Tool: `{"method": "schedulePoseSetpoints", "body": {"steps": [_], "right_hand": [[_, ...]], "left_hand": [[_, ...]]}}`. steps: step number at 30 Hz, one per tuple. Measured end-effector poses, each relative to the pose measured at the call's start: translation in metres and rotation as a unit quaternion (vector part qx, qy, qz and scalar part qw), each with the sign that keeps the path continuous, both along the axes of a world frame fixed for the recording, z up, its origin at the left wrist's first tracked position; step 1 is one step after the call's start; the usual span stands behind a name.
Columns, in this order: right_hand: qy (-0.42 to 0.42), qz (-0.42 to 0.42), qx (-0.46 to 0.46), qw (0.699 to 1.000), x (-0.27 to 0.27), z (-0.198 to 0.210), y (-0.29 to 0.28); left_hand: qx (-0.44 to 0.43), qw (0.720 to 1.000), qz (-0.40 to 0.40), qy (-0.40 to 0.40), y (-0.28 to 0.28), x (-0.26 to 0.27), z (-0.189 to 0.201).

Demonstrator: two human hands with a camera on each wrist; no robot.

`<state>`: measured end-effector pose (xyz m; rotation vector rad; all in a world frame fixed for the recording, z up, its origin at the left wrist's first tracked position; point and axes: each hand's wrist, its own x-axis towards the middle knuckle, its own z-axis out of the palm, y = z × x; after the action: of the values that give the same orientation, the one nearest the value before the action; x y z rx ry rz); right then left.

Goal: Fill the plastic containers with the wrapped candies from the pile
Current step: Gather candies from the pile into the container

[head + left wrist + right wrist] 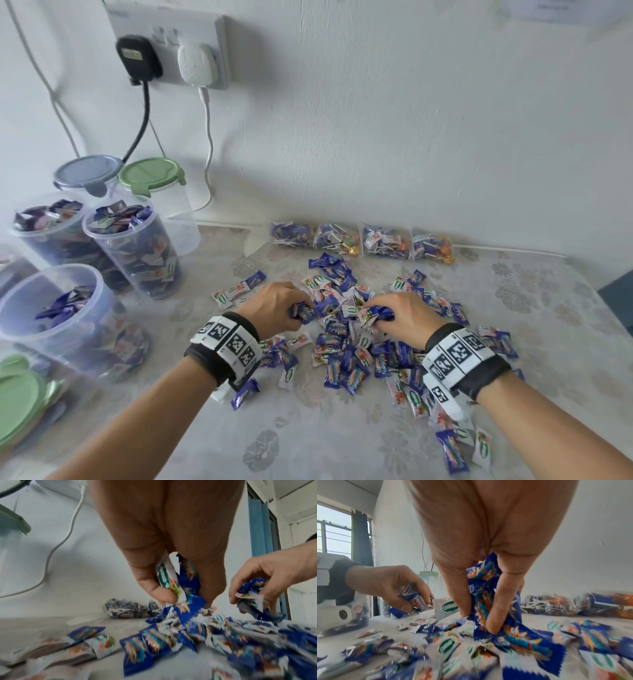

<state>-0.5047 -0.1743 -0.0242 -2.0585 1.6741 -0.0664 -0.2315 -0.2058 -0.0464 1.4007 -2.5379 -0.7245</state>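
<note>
While both hands work at the pile of wrapped candies (359, 329), the head view shows it spread across the table (342, 445) in front of the row of lollipop bags (363, 240); the left hand (277, 305) sits on the pile's left edge and the right hand (400, 315) near its middle, each with fingers curled around a small bunch of wrappers. Left of the pile stand three open plastic containers (133, 246): two look full to the brim, and the nearest one (51, 318) looks partly filled, so it is probably the one to top up. Two lidded tubs stand behind them, further from the pile. From the left wrist camera, the left hand (171, 561) pinches several blue and white wrappers between thumb and fingertips just above the pile (205, 635), and the right hand (267, 582) clutches its own cluster close by. From the right wrist camera, the right hand (484, 582) has its fingers (496, 608) driven into a wad of blue wrappers atop the pile (488, 649), with the left hand (393, 588) gripping a few pieces beside it. These candies look light, each a small hard lump inside glossy, crinkly film with loose serrated ends; the film seems slippery, so pieces caught only by a wrapper tail may slide free. Closing the fingers round the bodies in a loose cupped handful should hold best.
</note>
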Motion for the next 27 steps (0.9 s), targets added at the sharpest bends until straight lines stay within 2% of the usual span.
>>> {"method": "schedulePoseSetpoints", "body": {"steps": [8, 14, 22, 27], "right_hand": [[-0.035, 0.038, -0.052, 0.997, 0.022, 0.037, -0.010], [-0.064, 0.091, -0.078, 0.991, 0.060, 0.061, -0.021], [-0.079, 0.164, -0.103, 0.978, 0.124, 0.076, -0.033], [-0.106, 0.200, -0.099, 0.969, 0.161, 0.082, -0.035]], "left_hand": [[-0.046, 0.996, 0.023, 0.067, 0.004, 0.031, 0.044], [-0.104, 0.989, 0.059, 0.090, 0.020, 0.071, 0.078], [-0.170, 0.971, 0.130, 0.111, 0.054, 0.133, 0.113], [-0.204, 0.951, 0.209, 0.106, 0.071, 0.183, 0.127]]}}
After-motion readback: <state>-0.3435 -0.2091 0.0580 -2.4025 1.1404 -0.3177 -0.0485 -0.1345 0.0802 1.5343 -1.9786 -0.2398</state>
